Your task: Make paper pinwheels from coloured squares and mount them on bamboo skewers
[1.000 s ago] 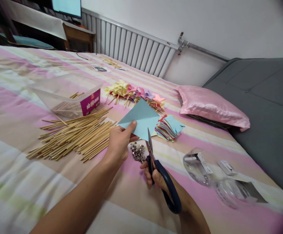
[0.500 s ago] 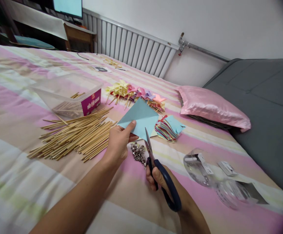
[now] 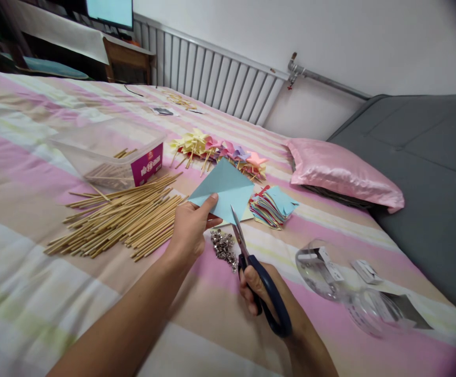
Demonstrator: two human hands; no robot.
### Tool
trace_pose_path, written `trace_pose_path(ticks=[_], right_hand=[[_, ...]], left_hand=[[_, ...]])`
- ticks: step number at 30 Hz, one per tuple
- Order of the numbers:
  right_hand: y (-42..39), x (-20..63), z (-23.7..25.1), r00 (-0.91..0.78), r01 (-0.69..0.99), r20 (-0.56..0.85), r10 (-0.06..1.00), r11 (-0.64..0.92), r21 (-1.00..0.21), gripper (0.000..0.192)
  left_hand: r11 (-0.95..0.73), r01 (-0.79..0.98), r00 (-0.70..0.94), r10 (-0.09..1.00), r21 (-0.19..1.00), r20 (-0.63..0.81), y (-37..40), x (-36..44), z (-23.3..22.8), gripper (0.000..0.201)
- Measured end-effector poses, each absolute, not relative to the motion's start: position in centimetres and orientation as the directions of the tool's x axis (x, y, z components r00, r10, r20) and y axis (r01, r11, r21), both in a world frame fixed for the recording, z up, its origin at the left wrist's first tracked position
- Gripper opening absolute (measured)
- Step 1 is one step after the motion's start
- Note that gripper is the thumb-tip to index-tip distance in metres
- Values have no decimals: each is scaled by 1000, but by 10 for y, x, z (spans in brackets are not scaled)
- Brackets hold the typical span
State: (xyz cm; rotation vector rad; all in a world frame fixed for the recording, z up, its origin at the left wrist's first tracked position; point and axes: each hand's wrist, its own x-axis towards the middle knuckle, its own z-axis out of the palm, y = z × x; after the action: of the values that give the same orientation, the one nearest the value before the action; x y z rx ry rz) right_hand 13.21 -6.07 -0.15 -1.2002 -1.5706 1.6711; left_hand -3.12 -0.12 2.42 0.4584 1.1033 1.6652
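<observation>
A square of light blue paper [image 3: 228, 186] with a crease across it is pinched at its near left side by my left hand [image 3: 191, 225], thumb on top. My right hand [image 3: 261, 288] is closed round the dark blue handles of a pair of scissors [image 3: 246, 251]. The blades lie at the near corner of the paper, their tips close together. Beneath the blades is a small heap of silvery metal pins [image 3: 223, 247]. Right of the paper sits a stack of cut coloured paper squares [image 3: 275, 207], a blue one on top.
Many thin wooden sticks [image 3: 121, 217] lie on the striped bedspread, left, before a clear plastic box [image 3: 106, 152]. Finished paper pinwheels [image 3: 216, 149] lie behind the paper. At right are an opened clear plastic container [image 3: 318, 269] and a pink pillow [image 3: 342, 170].
The scissor blades have come closer together over the paper's near corner. The blue paper has shifted very slightly left with my left hand.
</observation>
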Motion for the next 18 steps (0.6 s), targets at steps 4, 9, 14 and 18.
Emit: trace_pose_path(ticks=[4, 9, 14, 18], right_hand=[[-59, 130, 0, -426, 214, -264, 865, -188, -959, 55], [-59, 129, -1, -401, 227, -298, 866, -221, -949, 54], [-58, 130, -2, -380, 244, -315, 870, -234, -941, 53], [-59, 129, -3, -359, 264, -339, 869, -254, -930, 53]], left_hand=[[-37, -542, -384, 900, 840, -209, -2, -31, 24, 27], [-39, -536, -383, 902, 843, -201, -2, -32, 24, 26], [-43, -527, -379, 906, 849, -190, -2, -32, 24, 27], [-43, -524, -381, 905, 851, -189, -1, -31, 23, 28]])
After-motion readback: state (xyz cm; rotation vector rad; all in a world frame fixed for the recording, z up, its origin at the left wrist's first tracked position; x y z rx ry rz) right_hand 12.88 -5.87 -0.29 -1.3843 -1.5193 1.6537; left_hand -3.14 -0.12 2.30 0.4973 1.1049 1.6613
